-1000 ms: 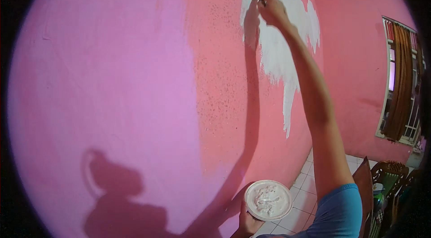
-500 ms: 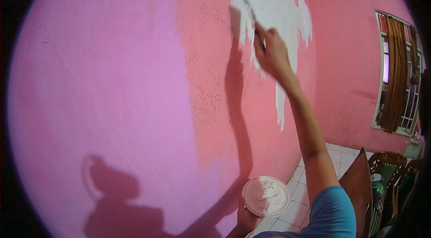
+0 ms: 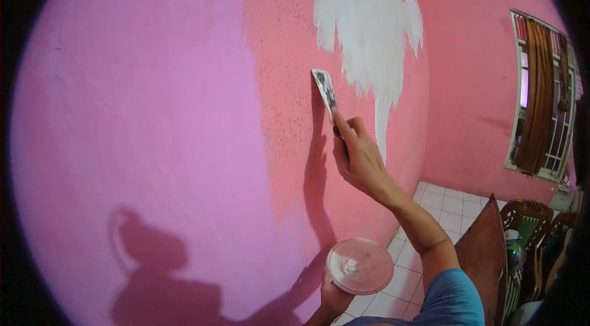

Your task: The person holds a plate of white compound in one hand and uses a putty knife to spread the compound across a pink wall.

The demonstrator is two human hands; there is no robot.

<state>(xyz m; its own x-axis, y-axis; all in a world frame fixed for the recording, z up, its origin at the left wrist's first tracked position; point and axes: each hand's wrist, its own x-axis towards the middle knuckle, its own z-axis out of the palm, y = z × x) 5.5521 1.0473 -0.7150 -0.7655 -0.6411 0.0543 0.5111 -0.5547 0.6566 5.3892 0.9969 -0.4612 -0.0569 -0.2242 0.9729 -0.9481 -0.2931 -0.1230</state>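
Observation:
My right hand (image 3: 362, 157) is closed round the dark handle of a putty knife (image 3: 324, 87), its flat blade smeared with white and close to the pink wall (image 3: 289, 104). Whether the blade touches the wall I cannot tell. Up and to the right of the blade spreads a ragged patch of white putty (image 3: 362, 24). Low down, my left hand (image 3: 335, 294) grips the side of a round tub (image 3: 361, 266). White putty shows inside the tub, partly in shade.
Purple paint (image 3: 141, 111) covers the wall's left part, with my shadow on it. At right are a barred window (image 3: 522, 80) with a brown curtain (image 3: 538, 98), a brown board (image 3: 485, 252) and carved wooden chairs (image 3: 527, 212). White tiles (image 3: 452, 203) cover the floor.
My right hand has brought the putty knife down and left, off the white patch. That patch's lower left edge looks broader and smoother. The tub has shifted slightly left.

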